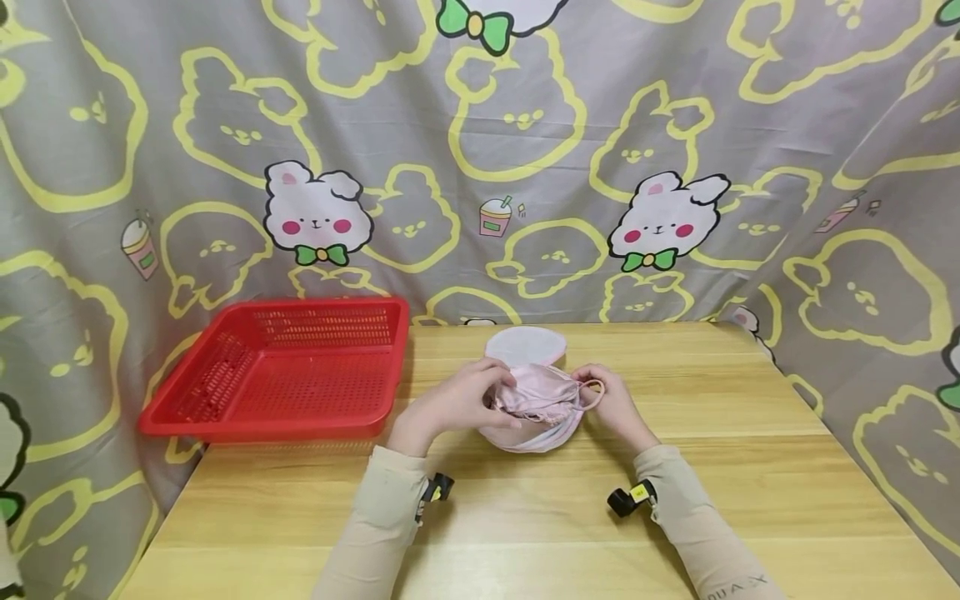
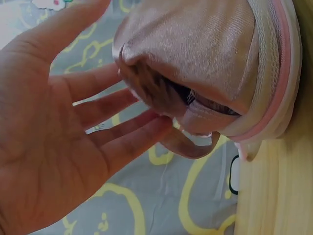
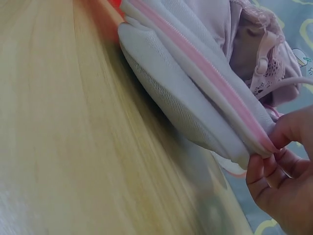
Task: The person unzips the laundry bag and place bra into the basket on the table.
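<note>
A round whitish mesh laundry bag (image 1: pixel 542 442) with a pink zipper (image 3: pixel 210 72) sits on the table, its pale lid (image 1: pixel 525 344) folded back. A pink satin bra (image 1: pixel 538 385) lies bunched in its opening; lace trim and a strap show in the right wrist view. On the left side, my left hand (image 1: pixel 467 396) has its fingers extended, with fingertips touching the bra's fabric; the thumb stands apart. My right hand (image 1: pixel 611 407) pinches the bag's rim at the zipper's end, beside a loop of strap (image 1: pixel 592 394). The bag's inside is mostly hidden by the bra.
To the left stands a red plastic basket (image 1: pixel 307 383) with perforated walls, close to the left forearm. The wooden table (image 1: pixel 525 533) ends at a grey patterned curtain (image 1: pixel 420 167) behind and at both sides.
</note>
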{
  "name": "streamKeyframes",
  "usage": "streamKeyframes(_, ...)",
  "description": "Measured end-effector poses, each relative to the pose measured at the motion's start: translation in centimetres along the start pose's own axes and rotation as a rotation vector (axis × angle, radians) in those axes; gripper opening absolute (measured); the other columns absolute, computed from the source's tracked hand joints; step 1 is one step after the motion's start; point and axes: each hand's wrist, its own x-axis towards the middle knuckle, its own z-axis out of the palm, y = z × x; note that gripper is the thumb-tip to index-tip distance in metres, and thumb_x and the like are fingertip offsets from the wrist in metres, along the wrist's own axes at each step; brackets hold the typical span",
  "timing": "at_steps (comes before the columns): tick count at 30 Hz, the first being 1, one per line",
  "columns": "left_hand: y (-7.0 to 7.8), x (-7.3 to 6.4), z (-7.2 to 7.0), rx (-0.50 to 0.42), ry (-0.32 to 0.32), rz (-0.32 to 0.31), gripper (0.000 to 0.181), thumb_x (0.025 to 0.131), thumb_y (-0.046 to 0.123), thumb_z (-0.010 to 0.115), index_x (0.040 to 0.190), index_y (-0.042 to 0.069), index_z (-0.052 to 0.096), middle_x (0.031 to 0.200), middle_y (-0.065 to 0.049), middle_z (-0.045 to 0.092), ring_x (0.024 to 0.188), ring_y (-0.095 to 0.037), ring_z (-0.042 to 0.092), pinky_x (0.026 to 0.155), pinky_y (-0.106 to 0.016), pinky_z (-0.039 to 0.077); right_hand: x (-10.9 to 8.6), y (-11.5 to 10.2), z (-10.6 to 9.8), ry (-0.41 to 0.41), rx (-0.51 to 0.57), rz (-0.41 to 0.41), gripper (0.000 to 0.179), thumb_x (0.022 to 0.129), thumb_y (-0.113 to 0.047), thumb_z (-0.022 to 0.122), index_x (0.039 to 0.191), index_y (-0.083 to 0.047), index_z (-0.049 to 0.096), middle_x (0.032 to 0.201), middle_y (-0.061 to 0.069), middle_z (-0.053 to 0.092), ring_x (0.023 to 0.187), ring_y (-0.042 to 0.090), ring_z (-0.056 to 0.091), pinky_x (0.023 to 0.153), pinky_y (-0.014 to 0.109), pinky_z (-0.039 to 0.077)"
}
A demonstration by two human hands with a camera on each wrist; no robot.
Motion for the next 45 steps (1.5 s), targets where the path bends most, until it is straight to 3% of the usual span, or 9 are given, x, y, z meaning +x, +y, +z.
streamKeyframes(4, 0.1, 0.0, 0.3, -0.022, -0.076, -0.047, 0.061, 0.071, 0.039, 0.085, 0.121, 0.018, 0.058, 0.130, 0.001, 0.051, 0.120, -0.020, 0.046, 0.102, -0.038, 0.043, 0.0, 0.5, 0.0, 0.003, -0.004, -0.006, 0.021, 0.084, 0.014, 0.055, 0.101, 0.007, 0.065, 0.099, 0.020, 0.065, 0.086, -0.002, 0.054, 0.081, 0.018, 0.047)
streamKeyframes(9, 0.1, 0.0, 0.8, -0.002, -0.084, -0.039, 0.055, 0.072, 0.023, 0.084, 0.119, 0.019, 0.056, 0.130, 0.000, 0.050, 0.121, -0.022, 0.046, 0.104, -0.040, 0.042, 0.1, 0.8, 0.0, 0.007, 0.011, -0.014, 0.020, 0.084, 0.011, 0.057, 0.101, 0.005, 0.066, 0.099, 0.019, 0.065, 0.086, 0.001, 0.056, 0.082, 0.021, 0.048)
streamKeyframes(18, -0.7, 0.6, 1.1, 0.026, -0.026, 0.052, 0.017, 0.084, 0.009, 0.074, 0.095, 0.014, 0.062, 0.102, 0.001, 0.058, 0.090, -0.013, 0.054, 0.082, -0.028, 0.048, 0.1, 0.9, 0.0, 0.015, -0.021, -0.028, 0.020, 0.083, 0.010, 0.057, 0.099, 0.005, 0.066, 0.096, 0.019, 0.066, 0.085, 0.002, 0.057, 0.083, 0.024, 0.049)
streamKeyframes(19, -0.8, 0.6, 1.1, 0.032, -0.005, 0.065, 0.015, 0.084, 0.009, 0.073, 0.094, 0.014, 0.062, 0.100, 0.001, 0.058, 0.093, -0.014, 0.056, 0.088, -0.029, 0.049, 0.1, 0.9, 0.0, 0.017, -0.023, -0.024, 0.021, 0.082, 0.010, 0.056, 0.100, 0.004, 0.066, 0.096, 0.019, 0.066, 0.085, 0.003, 0.057, 0.084, 0.024, 0.049)
streamKeyframes(24, -1.0, 0.6, 0.8, 0.043, 0.113, 0.095, 0.011, 0.086, 0.008, 0.071, 0.093, 0.013, 0.064, 0.102, -0.002, 0.062, 0.098, -0.017, 0.058, 0.091, -0.033, 0.050, 0.1, 1.0, 0.0, 0.017, -0.008, 0.022, 0.023, 0.083, 0.012, 0.054, 0.102, 0.005, 0.066, 0.096, 0.019, 0.065, 0.085, 0.008, 0.057, 0.083, 0.022, 0.048)
streamKeyframes(30, -1.0, 0.4, 0.3, 0.050, 0.273, 0.078, 0.012, 0.087, 0.010, 0.072, 0.098, 0.013, 0.067, 0.099, 0.000, 0.069, 0.087, -0.012, 0.060, 0.081, -0.028, 0.053, 0.1, 0.5, -0.2, 0.014, -0.005, 0.090, 0.030, 0.080, 0.016, 0.051, 0.104, 0.006, 0.065, 0.100, 0.020, 0.064, 0.089, 0.012, 0.054, 0.084, 0.022, 0.045)
streamKeyframes(37, -0.9, 0.2, -0.6, -0.007, 0.444, 0.057, 0.007, 0.089, 0.013, 0.070, 0.096, 0.013, 0.068, 0.088, -0.001, 0.071, 0.078, -0.012, 0.063, 0.072, -0.027, 0.055, -0.6, -2.9, -0.6, 0.025, 0.020, 0.088, 0.019, 0.083, 0.015, 0.052, 0.099, 0.013, 0.061, 0.089, 0.020, 0.059, 0.077, 0.012, 0.050, 0.061, 0.017, 0.048)
streamKeyframes(45, -0.2, 0.3, -2.1, -0.082, 0.669, 0.083, 0.012, 0.086, 0.006, 0.072, 0.097, 0.007, 0.069, 0.093, -0.007, 0.072, 0.082, -0.016, 0.066, 0.072, -0.029, 0.059, -1.0, -3.8, -0.6, 0.044, -0.002, 0.085, 0.023, 0.078, 0.018, 0.051, 0.098, 0.013, 0.062, 0.094, 0.026, 0.062, 0.083, 0.013, 0.052, 0.080, 0.025, 0.044)
